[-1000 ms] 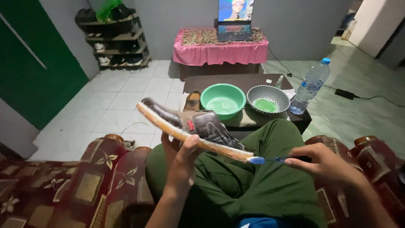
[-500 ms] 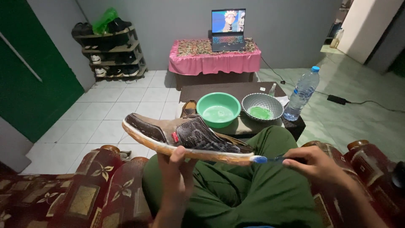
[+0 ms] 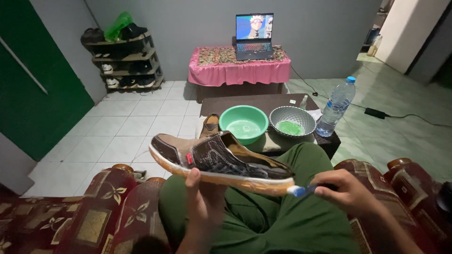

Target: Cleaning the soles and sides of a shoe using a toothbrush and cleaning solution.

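one brown shoe [image 3: 221, 162] | left hand [image 3: 201, 197] grip clamped underneath | right hand [image 3: 346, 192] grip pinching one toothbrush [image 3: 301, 190] | two bowls [image 3: 243, 123]

Brown shoe [image 3: 221, 160] with orange sole, blue-and-white toothbrush [image 3: 301, 190], green basin [image 3: 243, 123], pink tablecloth [image 3: 239, 71], floral maroon sofa [image 3: 94, 211].

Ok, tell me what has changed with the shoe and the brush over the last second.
The brown shoe has levelled out in the left hand: a second ago its toe end tipped up and the sole edge faced the camera, now its side shows. The right hand kept the blue toothbrush at the sole's heel end. Both grips held; the green basin, metal bowl and bottle stayed put.
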